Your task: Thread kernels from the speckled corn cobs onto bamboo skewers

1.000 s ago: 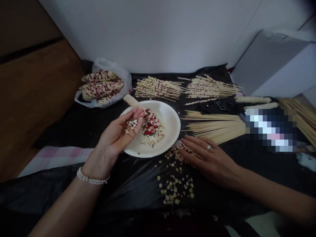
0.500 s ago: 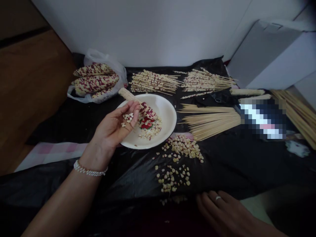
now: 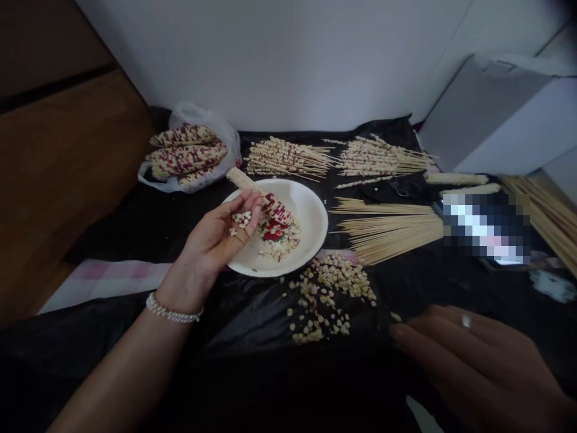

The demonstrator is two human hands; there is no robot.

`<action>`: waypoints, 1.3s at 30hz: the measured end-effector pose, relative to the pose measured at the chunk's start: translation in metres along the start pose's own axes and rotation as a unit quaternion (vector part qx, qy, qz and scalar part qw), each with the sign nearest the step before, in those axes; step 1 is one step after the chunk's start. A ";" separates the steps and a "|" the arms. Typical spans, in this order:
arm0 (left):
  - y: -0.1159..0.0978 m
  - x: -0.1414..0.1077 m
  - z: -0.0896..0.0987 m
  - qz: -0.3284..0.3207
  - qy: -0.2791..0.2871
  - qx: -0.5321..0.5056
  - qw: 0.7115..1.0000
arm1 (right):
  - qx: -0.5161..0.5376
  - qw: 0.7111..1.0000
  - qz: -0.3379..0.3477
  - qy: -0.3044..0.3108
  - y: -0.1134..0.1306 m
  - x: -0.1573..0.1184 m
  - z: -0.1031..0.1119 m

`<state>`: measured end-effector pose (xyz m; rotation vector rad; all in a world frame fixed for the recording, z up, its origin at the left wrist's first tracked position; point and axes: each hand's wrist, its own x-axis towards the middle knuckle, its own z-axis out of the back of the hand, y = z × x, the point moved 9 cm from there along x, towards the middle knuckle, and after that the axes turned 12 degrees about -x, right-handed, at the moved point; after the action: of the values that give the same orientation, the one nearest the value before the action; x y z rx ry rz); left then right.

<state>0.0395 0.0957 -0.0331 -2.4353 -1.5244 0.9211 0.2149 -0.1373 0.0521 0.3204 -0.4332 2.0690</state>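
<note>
My left hand (image 3: pixel 220 231) is cupped palm up over the near left rim of a white bowl (image 3: pixel 311 228). Several loose corn kernels (image 3: pixel 242 219) rest in its palm. A partly stripped corn cob (image 3: pixel 246 182) leans in the bowl behind its fingertips; whether the fingers touch it is hidden. Loose kernels also lie in the bowl on a red printed pattern. My right hand (image 3: pixel 469 355), wearing a ring, is at the lower right, blurred by motion, fingers pointing left. One kernel (image 3: pixel 395 316) shows right at its fingertips; whether it is held is unclear.
A pile of kernels (image 3: pixel 342 273) lies on black plastic sheeting (image 3: pixel 180 337). Behind are a bag of corn cobs (image 3: pixel 187 156) and two bundles of kernel-threaded sticks (image 3: pixel 288 157). Bare sticks (image 3: pixel 396 228), a blurred-out phone-like object (image 3: pixel 487 228) and a white box (image 3: pixel 473 114) are on the right.
My right hand has risen from the sheet's near edge and moved right. Kernels at that edge are gone from view, and some among the scattered ones look smeared. My left hand keeps its place by the bowl.
</note>
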 end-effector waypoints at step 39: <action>-0.022 -0.020 -0.001 0.068 0.028 0.005 0.997 | 0.129 0.968 0.174 0.125 0.019 0.062 -0.133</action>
<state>0.0171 0.0895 -0.0152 -2.5622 -1.3462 0.8736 0.1609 -0.0419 -0.0464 0.1368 -0.0648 2.4776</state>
